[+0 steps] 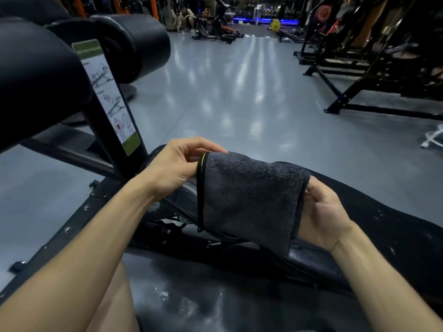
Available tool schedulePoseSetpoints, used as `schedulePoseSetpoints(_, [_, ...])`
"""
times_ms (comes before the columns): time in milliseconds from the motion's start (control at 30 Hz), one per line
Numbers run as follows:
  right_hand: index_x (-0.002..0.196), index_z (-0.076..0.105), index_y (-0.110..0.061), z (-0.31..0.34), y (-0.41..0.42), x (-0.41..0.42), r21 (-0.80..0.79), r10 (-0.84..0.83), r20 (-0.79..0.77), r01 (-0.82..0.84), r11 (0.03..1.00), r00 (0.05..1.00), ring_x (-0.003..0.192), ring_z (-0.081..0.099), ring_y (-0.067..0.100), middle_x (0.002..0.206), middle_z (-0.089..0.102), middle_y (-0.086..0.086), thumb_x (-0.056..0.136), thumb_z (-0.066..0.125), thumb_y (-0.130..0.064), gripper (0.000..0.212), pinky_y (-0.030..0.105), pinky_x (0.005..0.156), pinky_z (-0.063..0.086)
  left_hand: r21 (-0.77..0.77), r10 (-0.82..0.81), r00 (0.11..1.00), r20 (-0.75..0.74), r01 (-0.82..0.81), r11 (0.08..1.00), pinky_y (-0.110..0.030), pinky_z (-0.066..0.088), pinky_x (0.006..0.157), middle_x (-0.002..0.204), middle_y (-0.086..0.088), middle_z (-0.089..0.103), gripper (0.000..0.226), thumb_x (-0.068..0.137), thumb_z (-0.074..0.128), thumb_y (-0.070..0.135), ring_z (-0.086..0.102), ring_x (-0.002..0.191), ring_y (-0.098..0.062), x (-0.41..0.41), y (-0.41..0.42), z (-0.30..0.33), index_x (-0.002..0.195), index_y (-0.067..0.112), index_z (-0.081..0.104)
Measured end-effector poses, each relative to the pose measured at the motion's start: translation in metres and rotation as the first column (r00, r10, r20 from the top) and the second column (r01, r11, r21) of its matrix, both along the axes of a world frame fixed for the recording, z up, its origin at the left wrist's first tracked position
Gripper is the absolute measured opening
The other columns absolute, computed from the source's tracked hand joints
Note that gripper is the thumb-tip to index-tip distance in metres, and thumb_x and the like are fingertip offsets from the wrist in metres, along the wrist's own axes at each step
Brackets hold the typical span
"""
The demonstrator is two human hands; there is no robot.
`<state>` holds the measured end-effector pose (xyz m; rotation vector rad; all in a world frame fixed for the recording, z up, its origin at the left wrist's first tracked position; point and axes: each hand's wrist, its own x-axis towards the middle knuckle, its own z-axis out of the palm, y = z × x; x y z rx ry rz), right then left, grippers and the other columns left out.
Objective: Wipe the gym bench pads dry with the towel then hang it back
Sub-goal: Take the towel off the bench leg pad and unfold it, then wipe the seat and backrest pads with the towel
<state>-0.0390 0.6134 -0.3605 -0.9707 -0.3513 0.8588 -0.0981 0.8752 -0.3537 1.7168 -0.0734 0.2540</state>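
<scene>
Glossy grey gym floor (239, 97) behind one wet black bench pad (215, 305) — two hands, left hand (172, 164) and right hand (323, 216), fingers pinching one dark grey terry towel (249, 197).

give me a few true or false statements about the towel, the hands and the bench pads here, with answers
1. Both hands hold the towel. True: left hand at one edge, right hand at the other.
2. The towel is bright white. False: it is dark grey with a black hem.
3. The towel lies flat on the floor. False: it is held up above the bench pad.
4. Water droplets show on the bench pad. True.
5. An instruction sticker is on the bench frame. True.
</scene>
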Motion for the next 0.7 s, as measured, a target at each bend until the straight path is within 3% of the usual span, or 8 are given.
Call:
schedulePoseSetpoints(200, [0.077,0.083,-0.014,-0.021,0.02,0.03,-0.03,-0.085,-0.05,0.084,0.996,0.995,0.079,0.075,0.024,0.086,0.078,0.009,0.051,0.069,-0.04,0.04,0.037,0.068,0.063,0.236,0.078,0.996,-0.045,-0.065,0.969,-0.027,0.058,0.081,0.097,-0.004,0.079,0.02,0.092,0.071,0.005,0.07,0.087,-0.013,0.017,0.028,-0.018,0.108,0.016,0.076])
schedulePoseSetpoints(367, [0.083,0.083,-0.009,-0.019,0.015,0.05,-0.12,-0.071,-0.135,0.055,0.991,0.988,0.084,0.076,0.028,0.092,0.078,0.014,0.043,0.085,-0.037,0.049,0.038,0.069,0.062,0.263,0.209,0.968,-0.141,-0.167,0.95,-0.032,0.062,0.071,0.098,-0.003,0.077,0.024,0.091,0.072,0.002,0.072,0.086,-0.018,0.017,0.044,-0.03,0.108,0.019,0.075])
schedulePoseSetpoints(467, [0.08,0.082,-0.004,-0.017,0.004,0.055,-0.098,-0.11,-0.12,0.098,0.99,0.987,0.083,0.076,0.027,0.092,0.077,0.016,0.049,0.075,-0.032,0.042,0.034,0.065,0.062,0.276,0.202,0.969,-0.14,-0.158,0.948,-0.035,0.062,0.072,0.091,-0.008,0.076,0.02,0.091,0.071,0.002,0.071,0.081,-0.019,0.017,0.049,-0.024,0.103,0.017,0.077])
schedulePoseSetpoints(533, [0.096,0.08,0.001,-0.029,-0.01,0.057,-0.09,-0.158,-0.089,0.15,0.984,0.983,0.105,0.072,0.031,0.11,0.073,0.024,0.065,0.07,-0.029,0.045,0.04,0.081,0.061,0.262,0.192,0.976,-0.104,-0.16,0.952,-0.035,0.062,0.072,0.091,-0.01,0.075,0.017,0.091,0.071,0.003,0.072,0.081,-0.022,0.012,0.05,-0.027,0.101,0.016,0.077])
schedulePoseSetpoints(567, [0.119,0.069,0.009,-0.036,-0.014,0.049,-0.051,-0.162,-0.052,0.159,0.986,0.985,0.13,0.056,0.036,0.132,0.06,0.031,0.086,0.058,-0.025,0.049,0.048,0.102,0.05,0.251,0.184,0.98,-0.08,-0.159,0.955,-0.035,0.062,0.073,0.092,-0.011,0.076,0.016,0.091,0.071,0.004,0.072,0.082,-0.023,0.007,0.048,-0.033,0.1,0.015,0.077])
schedulePoseSetpoints(600, [0.142,0.045,0.014,-0.044,-0.023,0.049,-0.113,-0.261,-0.057,0.253,0.961,0.964,0.148,0.024,0.041,0.15,0.036,0.035,0.104,0.034,-0.025,0.055,0.052,0.12,0.024,0.237,0.174,0.983,-0.059,-0.156,0.959,-0.034,0.062,0.072,0.094,-0.011,0.076,0.015,0.092,0.071,0.005,0.072,0.082,-0.023,0.001,0.042,-0.039,0.1,0.015,0.077])
schedulePoseSetpoints(633, [0.153,0.022,0.011,-0.062,-0.036,0.056,-0.024,-0.281,-0.104,0.28,0.96,0.954,0.15,-0.006,0.042,0.16,0.013,0.033,0.11,0.011,-0.031,0.062,0.05,0.124,-0.001,0.217,0.173,0.984,-0.052,-0.158,0.963,-0.033,0.062,0.071,0.095,-0.012,0.076,0.015,0.092,0.07,0.004,0.072,0.081,-0.022,-0.006,0.038,-0.045,0.1,0.015,0.077])
schedulePoseSetpoints(700, [0.158,0.006,0.004,-0.072,-0.053,0.047,0.082,-0.232,-0.09,0.239,0.967,0.969,0.145,-0.024,0.04,0.16,-0.01,0.026,0.107,-0.004,-0.04,0.068,0.046,0.121,-0.019,0.164,0.195,0.977,-0.082,-0.179,0.97,-0.032,0.062,0.067,0.095,-0.014,0.076,0.015,0.092,0.068,0.002,0.071,0.077,-0.02,-0.02,0.03,-0.053,0.099,0.013,0.075])
